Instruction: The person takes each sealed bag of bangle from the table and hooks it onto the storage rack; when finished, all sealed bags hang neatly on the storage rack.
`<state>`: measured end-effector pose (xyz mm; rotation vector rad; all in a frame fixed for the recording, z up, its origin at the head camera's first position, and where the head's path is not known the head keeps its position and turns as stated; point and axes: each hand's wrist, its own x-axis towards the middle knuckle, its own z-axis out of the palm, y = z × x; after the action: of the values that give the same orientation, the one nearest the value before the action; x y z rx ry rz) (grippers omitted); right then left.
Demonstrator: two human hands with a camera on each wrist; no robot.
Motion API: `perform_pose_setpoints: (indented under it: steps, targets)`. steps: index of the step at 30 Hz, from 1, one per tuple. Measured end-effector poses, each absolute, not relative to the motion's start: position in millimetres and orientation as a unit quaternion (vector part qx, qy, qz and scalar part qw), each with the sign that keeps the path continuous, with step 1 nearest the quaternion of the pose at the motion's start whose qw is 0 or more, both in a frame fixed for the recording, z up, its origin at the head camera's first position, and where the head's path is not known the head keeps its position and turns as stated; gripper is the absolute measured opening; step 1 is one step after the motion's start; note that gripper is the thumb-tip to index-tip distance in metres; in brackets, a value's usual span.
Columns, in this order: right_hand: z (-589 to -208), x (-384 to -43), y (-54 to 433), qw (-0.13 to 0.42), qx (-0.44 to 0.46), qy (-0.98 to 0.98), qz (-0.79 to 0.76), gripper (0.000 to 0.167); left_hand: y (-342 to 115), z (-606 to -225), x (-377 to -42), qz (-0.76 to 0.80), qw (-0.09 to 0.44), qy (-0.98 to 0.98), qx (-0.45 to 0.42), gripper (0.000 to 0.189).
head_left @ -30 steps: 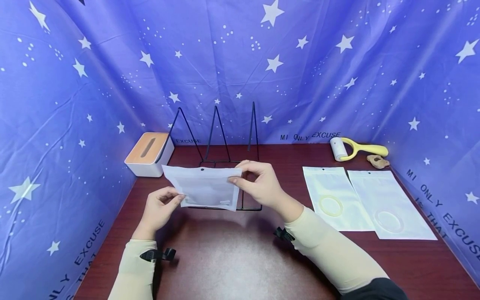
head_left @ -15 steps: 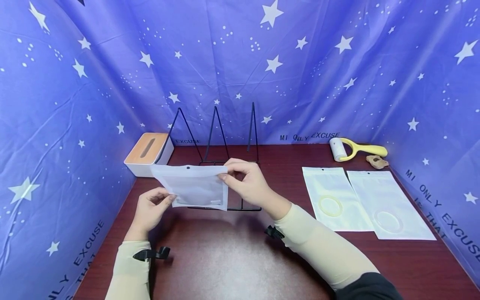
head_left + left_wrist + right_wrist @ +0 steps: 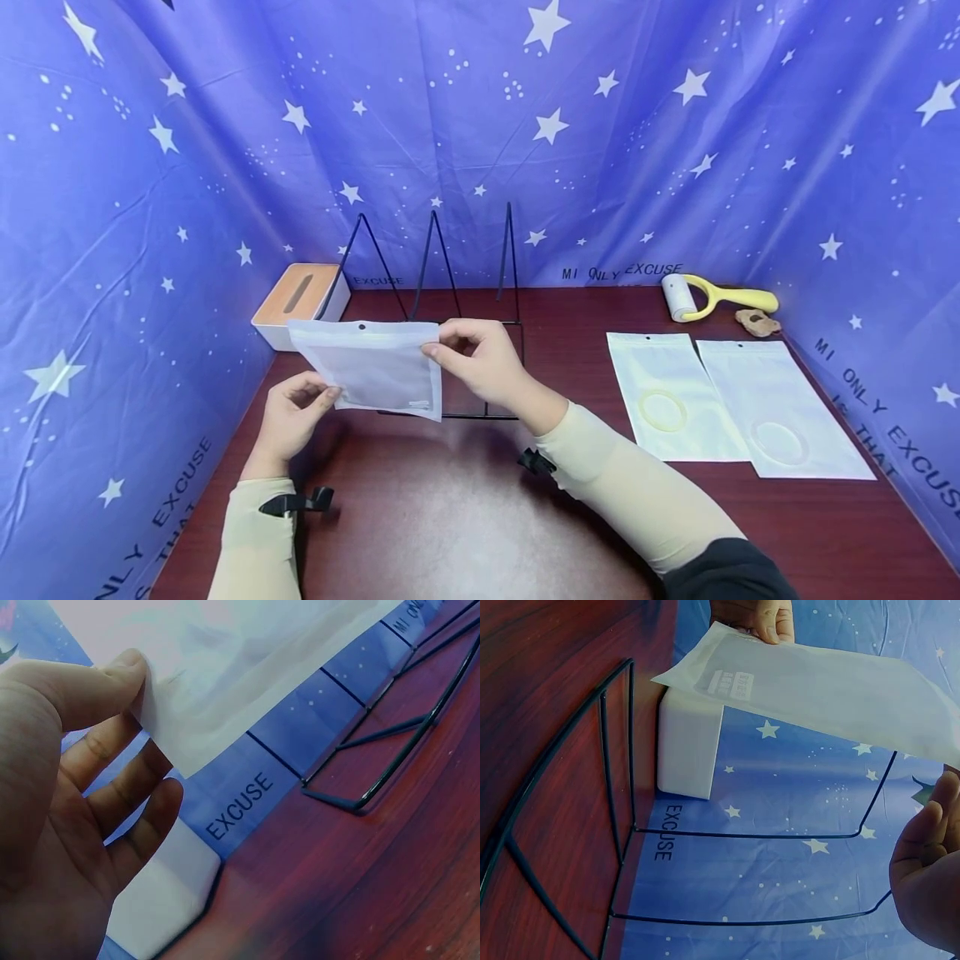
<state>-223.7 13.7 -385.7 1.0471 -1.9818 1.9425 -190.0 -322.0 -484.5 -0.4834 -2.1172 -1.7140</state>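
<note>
A white frosted zip bag (image 3: 375, 367) hangs between both hands, in front of a black wire rack (image 3: 517, 333). At its lower left edge my left hand (image 3: 292, 412) pinches it between thumb and fingers. My right hand (image 3: 483, 362) grips the upper right corner the same way. Through the film shows something grey and flat, with a small pale label near the lower right. In the left wrist view the thumb (image 3: 112, 682) lies over the bag's edge. The right wrist view shows the bag (image 3: 817, 682) held above the table, its label facing the camera.
A white tissue box (image 3: 300, 308) with a wooden lid stands at the back left. Two pale bags, each with a ring in it, lie at the right: one yellow ring (image 3: 662, 411), one whitish (image 3: 780, 443). Behind them are a yellow-handled roller (image 3: 720, 298) and a small brown piece (image 3: 757, 322).
Both hands have carried the bag to the left, and in the last half second slightly upward. The rack, the two bags at the right and the roller stay put.
</note>
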Motion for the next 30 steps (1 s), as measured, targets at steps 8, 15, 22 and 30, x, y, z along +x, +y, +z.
perform_pose_setpoints:
  steps: [8, 15, 22, 30]
  targets:
    - [-388.5, -229.0, 4.4, 0.096, 0.377, -0.625, 0.677, 0.009, -327.4, -484.6, -188.6, -0.631, 0.183, -0.735, -0.169, 0.007]
    - [-389.6, -231.5, -3.2, 0.095, 0.380, -0.619, 0.681, 0.011, -331.3, -484.3, -188.9, -0.639, 0.191, -0.729, -0.156, 0.009]
    - [-367.7, -218.0, -6.3, 0.084, 0.374, -0.617, 0.687, 0.004, -333.7, -484.3, -188.3, -0.643, 0.198, -0.724, -0.148, 0.008]
    - [-384.3, -231.6, -18.9, 0.077, 0.371, -0.619, 0.688, 0.008, -336.1, -485.3, -188.1, -0.651, 0.205, -0.717, -0.137, 0.006]
